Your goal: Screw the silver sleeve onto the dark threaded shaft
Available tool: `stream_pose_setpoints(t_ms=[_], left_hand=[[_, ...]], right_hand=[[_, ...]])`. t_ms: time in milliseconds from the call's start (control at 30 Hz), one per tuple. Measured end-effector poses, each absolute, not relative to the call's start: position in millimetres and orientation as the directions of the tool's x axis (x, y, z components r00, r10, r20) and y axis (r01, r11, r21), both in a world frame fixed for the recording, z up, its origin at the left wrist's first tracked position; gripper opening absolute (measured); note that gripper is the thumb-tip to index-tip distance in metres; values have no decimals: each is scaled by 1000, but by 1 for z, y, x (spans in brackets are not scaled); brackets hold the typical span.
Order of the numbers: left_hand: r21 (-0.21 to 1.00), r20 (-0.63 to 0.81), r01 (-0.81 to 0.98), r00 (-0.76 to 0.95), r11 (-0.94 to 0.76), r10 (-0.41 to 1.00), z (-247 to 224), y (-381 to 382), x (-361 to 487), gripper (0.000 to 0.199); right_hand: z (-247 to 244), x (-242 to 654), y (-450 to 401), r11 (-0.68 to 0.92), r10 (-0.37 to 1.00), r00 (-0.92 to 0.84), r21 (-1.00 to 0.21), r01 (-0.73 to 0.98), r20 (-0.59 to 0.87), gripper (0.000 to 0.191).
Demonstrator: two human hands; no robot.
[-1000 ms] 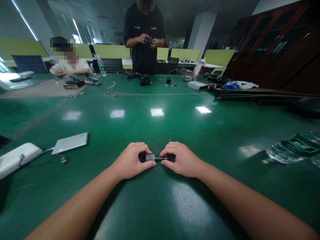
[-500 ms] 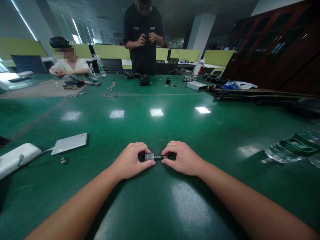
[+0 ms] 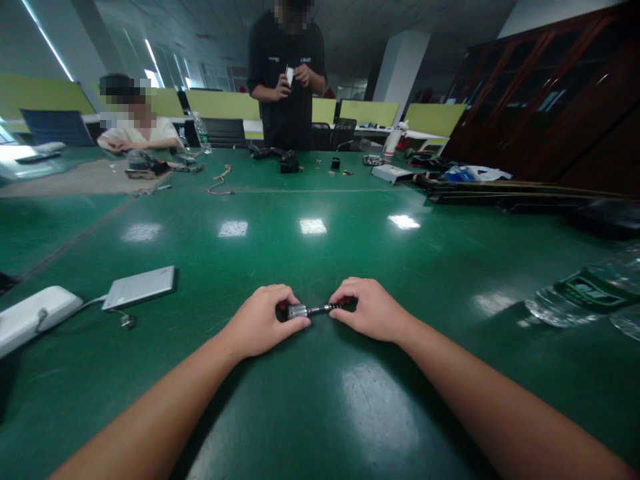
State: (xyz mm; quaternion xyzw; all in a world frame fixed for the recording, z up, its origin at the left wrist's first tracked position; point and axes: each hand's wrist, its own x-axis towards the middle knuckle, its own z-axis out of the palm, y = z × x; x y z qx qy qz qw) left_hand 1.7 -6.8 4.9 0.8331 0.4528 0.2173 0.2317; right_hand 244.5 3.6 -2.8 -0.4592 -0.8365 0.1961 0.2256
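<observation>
Low over the green tabletop, my left hand [image 3: 265, 321] is closed around a short silver metal cylinder [image 3: 299, 311], thumb in front and fingers behind. From its right end a thin metal shaft [image 3: 315, 310] sticks out to the right, lying nearly level. Dark rings, like a coil or thread, show on the shaft's far end. My right hand [image 3: 370, 310] pinches that ringed end between thumb and fingertips, which hide part of it. Whether cylinder and shaft are one piece I cannot tell.
To the left lie a silver flat box [image 3: 140, 288] with a cable and a white device [image 3: 43, 317]. Clear water bottles [image 3: 583, 297] lie at the right. Dark long parts [image 3: 505, 193] are at the far right. Across the table a person [image 3: 287, 80] stands; another person [image 3: 143, 133] sits.
My right hand has shifted slightly right and away from me along the shaft, and more of the rings shows. My left hand stays put. The standing person now holds up something white.
</observation>
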Motion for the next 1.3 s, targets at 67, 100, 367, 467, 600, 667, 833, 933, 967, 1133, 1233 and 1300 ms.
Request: stream_pose_setpoints(t_ms=[67,100,367,467,600,667,833,933,967,1133,1233,1300], left_hand=[[581,152,663,483,-473,863,5,-7,2,22],[578,152,670,473,-466,868,5,-7,2,22],[575,158,690,433,-439,887,2,-6,0,22],[575,172,679,445,-456,879,1,-5,0,22],[575,180,662,472,-481,863,2,-4,0,22],[576,178,652,489,-493,854,2,-5,0,25],[584,184,602,555,-544,811,4,-5,0,24],[586,183,592,568,-553,803,4,-5,0,20],[583,181,594,570,-554,801,3,-5,0,20],[556,188,601,582,-574,791,1,-5,0,21],[539,183,613,584,-577,791,1,-6,1,23],[533,180,617,587,-580,789,1,-6,1,24]], right_hand=[[-4,247,6,442,893,-414,-523,729,177,8],[-4,249,7,410,909,-381,-522,748,168,9],[-3,249,7,413,905,-393,-560,718,163,11],[-4,246,5,442,891,-416,-561,700,183,11],[-6,242,3,458,885,-417,-549,700,207,11],[-6,239,2,475,876,-427,-550,687,222,11],[-7,232,-2,554,827,-486,-555,621,282,16],[-8,228,-4,585,806,-508,-546,600,305,12],[-8,227,-5,597,795,-522,-548,586,308,11],[-12,223,-8,638,756,-573,-550,539,316,13],[-12,223,-9,644,750,-581,-549,533,316,13],[-12,223,-9,648,746,-588,-544,533,312,14]])
